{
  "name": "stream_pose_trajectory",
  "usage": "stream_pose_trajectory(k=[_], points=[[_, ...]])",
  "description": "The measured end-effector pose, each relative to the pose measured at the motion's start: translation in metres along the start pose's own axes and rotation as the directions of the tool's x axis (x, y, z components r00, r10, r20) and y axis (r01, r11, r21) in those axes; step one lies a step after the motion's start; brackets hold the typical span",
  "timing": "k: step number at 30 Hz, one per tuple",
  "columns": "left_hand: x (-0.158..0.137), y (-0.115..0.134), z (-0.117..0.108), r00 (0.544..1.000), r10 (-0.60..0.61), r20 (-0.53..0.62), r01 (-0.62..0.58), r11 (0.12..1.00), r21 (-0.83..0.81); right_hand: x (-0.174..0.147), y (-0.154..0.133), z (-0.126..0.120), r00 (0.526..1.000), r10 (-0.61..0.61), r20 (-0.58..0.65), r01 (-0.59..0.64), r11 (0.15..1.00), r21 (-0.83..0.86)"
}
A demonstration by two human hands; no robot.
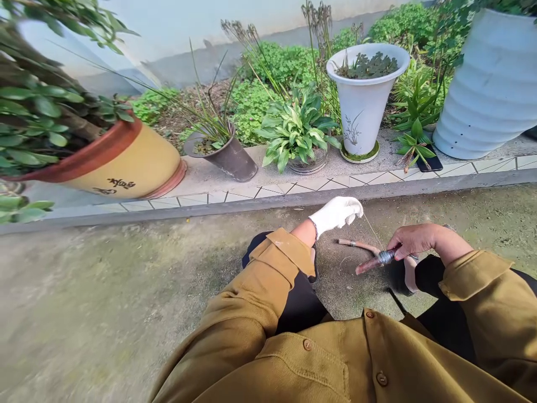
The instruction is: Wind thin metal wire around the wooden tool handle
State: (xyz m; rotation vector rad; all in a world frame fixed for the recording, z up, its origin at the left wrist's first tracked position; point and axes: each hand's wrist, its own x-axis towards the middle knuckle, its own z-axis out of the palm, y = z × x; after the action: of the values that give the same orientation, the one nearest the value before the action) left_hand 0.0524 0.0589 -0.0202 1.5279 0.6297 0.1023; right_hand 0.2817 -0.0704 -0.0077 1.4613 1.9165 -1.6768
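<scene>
The white-gloved left hand (338,215) is holding a thin pale thread (371,229), running straight toward five o'clock; the bare right hand (413,240), the nearer, is gripping a reddish-brown wooden stick bound in silvery windings (377,259), its axis lying eight to two; a white-tiled grey ledge (260,193) is bounding twelve; mottled grey-green ground (126,285) is stretching open toward nine

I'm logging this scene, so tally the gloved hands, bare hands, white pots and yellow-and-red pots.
Gloved hands: 1, the left hand
Bare hands: 1, the right hand
White pots: 2, a flared pot and a ridged pot
Yellow-and-red pots: 1, a lettered pot
Total: 5
</scene>
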Motion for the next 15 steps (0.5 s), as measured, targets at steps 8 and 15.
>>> stream_pose_trajectory(k=[8,15], points=[[0.014,-0.011,0.010,0.999,0.053,-0.003,-0.052,0.989,0.141,-0.040,0.013,-0.023,0.778,-0.093,-0.621,0.464,0.751,0.469],[-0.003,0.015,0.028,0.974,-0.002,0.225,-0.016,0.997,0.077,-0.001,0.044,-0.025,0.531,0.250,-0.809,-0.068,0.965,0.253]])
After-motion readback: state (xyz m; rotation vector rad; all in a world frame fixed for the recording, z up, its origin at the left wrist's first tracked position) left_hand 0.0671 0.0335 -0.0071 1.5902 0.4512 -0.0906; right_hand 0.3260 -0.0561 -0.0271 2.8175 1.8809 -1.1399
